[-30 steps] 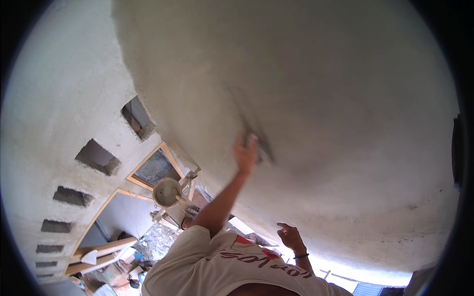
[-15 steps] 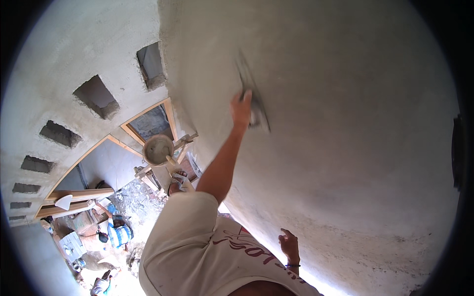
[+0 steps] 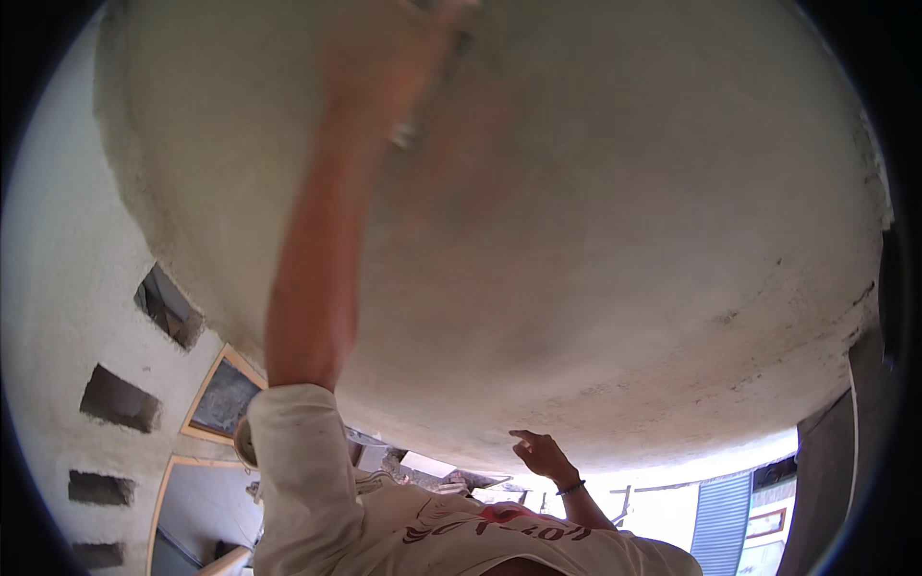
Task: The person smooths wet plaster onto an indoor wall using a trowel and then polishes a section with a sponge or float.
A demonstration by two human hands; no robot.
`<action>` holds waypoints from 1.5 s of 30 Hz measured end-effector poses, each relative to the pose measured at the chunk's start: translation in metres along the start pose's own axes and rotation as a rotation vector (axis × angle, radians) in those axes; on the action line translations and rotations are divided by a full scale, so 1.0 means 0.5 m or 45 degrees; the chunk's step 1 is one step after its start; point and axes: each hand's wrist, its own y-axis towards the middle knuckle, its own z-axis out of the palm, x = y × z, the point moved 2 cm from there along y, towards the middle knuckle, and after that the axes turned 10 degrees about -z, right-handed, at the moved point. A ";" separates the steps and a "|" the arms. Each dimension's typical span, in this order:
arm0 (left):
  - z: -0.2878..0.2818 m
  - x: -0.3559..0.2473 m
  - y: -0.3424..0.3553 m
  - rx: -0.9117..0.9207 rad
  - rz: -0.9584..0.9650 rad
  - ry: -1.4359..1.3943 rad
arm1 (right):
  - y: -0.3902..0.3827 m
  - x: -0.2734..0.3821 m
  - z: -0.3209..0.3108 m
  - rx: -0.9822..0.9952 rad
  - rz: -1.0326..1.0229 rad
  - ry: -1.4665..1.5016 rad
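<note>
Openings (image 3: 120, 396): left of wall (image 3: 595, 240) | framed window (image 3: 223, 398): off wall's lower left edge | left hand (image 3: 384, 67): over wall's upper part, blurred fingers wrapped round trowel (image 3: 401, 134), trowel-wall contact unclear | right hand (image 3: 545, 456): by wall's lower edge, fingers half-curled, index out, empty | blue shutter (image 3: 720, 518): below wall's right part

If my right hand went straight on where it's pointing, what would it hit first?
Your right hand would probably meet the plastered surface first; it fills the view ahead of the hand, though the gap in depth is unclear.
</note>
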 end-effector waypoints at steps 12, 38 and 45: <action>0.246 0.128 -0.626 0.492 0.609 0.218 | -0.036 -0.002 0.044 -0.053 -0.001 0.102; 0.266 0.314 -1.246 2.659 -2.112 -0.503 | -0.389 0.008 0.410 -0.552 0.740 0.235; 0.223 0.351 -1.396 2.557 -2.335 -0.491 | -0.356 0.090 0.501 -0.829 1.097 1.290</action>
